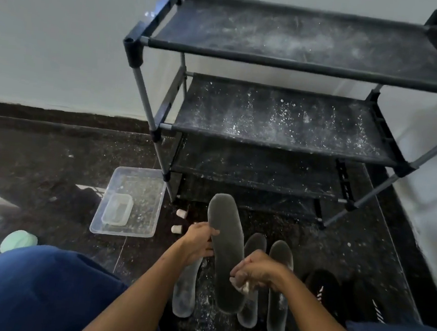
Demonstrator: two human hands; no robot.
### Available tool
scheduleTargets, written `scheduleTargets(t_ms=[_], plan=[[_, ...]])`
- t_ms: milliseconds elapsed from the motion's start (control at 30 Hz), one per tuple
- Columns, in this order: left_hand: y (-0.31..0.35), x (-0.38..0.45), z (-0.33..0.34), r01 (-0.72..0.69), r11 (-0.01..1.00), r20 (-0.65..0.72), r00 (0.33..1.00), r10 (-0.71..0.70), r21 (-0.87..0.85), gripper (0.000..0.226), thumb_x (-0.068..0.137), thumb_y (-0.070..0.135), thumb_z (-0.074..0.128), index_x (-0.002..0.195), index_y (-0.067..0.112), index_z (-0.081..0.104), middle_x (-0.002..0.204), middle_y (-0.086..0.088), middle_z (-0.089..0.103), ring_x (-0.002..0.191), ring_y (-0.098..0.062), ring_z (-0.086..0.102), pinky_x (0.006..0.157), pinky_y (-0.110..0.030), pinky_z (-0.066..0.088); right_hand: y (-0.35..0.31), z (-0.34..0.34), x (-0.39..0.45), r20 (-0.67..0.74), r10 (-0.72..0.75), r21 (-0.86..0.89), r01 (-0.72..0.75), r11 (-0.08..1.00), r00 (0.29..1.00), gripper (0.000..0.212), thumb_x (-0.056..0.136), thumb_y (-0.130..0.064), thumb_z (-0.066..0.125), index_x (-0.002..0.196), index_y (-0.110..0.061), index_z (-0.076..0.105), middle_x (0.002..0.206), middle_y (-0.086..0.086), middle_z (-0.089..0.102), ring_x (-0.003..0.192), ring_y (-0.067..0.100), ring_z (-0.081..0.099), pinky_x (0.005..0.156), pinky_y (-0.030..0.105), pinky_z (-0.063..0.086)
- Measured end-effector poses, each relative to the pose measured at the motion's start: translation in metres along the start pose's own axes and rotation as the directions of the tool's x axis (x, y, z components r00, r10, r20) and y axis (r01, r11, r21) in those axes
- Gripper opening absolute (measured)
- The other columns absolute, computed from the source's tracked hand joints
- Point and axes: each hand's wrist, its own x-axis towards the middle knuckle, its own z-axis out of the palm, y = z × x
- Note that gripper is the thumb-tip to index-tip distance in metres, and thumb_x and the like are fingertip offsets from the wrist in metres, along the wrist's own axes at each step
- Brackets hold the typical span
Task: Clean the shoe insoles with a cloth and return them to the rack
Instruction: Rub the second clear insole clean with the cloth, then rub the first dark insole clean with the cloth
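left hand (199,243) grips a grey insole (223,251) by its edge; right hand (255,271) presses a bunched cloth (244,288) onto it.

The scene is dim and flat, with a cool grey cast. A bright reflected patch glares on the dark speckled stone floor (52,165) to the left of the black fabric-shelved shoe rack (283,118), and the pale wall to the rack's right looks lighter than the wall behind it. Shadows under the rack are soft and murky. The rack's tubes bow outward from wide-angle distortion. Below the rack, the right hand (258,272) is smeared by motion blur.
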Motion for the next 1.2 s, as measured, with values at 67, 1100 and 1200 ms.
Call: scheduleTargets(t_ms=[67, 1100, 1200], plan=[[-0.022, 0.012, 0.002, 0.047, 0.997, -0.025, 0.999, -0.046, 0.06, 0.02, 0.094, 0.0, 0.042, 0.084, 0.013, 0.053, 0.069, -0.003, 0.053, 0.055, -0.013, 0.052, 0.048, -0.026, 0.043, 0.013, 0.009, 0.023, 0.002, 0.058, 0.026, -0.058, 0.998, 0.998, 0.021, 0.077, 0.001, 0.065, 0.097, 0.001, 0.07, 0.063, 0.002, 0.061, 0.045, 0.007, 0.049, 0.045, 0.019, 0.039], [-0.142, 0.1, 0.02, 0.259, 0.851, -0.568, 0.821, 0.054, 0.456, 0.025, 0.086, 0.009, 0.05, 0.109, 0.007, 0.059, 0.104, -0.013, 0.064, 0.099, -0.032, 0.06, 0.073, -0.034, 0.045, 0.106, 0.08, 0.144, -0.273, 0.305, 0.266, -0.233, 0.935, 0.912, 0.016, 0.08, -0.004, 0.059, 0.072, -0.018, 0.061, 0.074, 0.005, 0.068, 0.053, 0.017, 0.063, 0.056, 0.03, 0.056], [-0.141, 0.099, 0.037, 0.136, 0.811, -0.474, 0.86, 0.189, 0.569, 0.017, 0.087, 0.008, 0.05, 0.101, 0.004, 0.059, 0.093, -0.009, 0.061, 0.09, -0.029, 0.059, 0.071, -0.032, 0.044, 0.114, 0.071, 0.144, -0.548, 0.383, 0.422, -0.149, 0.894, 0.743, 0.011, 0.079, -0.008, 0.064, 0.079, -0.019, 0.063, 0.083, 0.002, 0.07, 0.068, 0.02, 0.068, 0.066, 0.035, 0.059]])
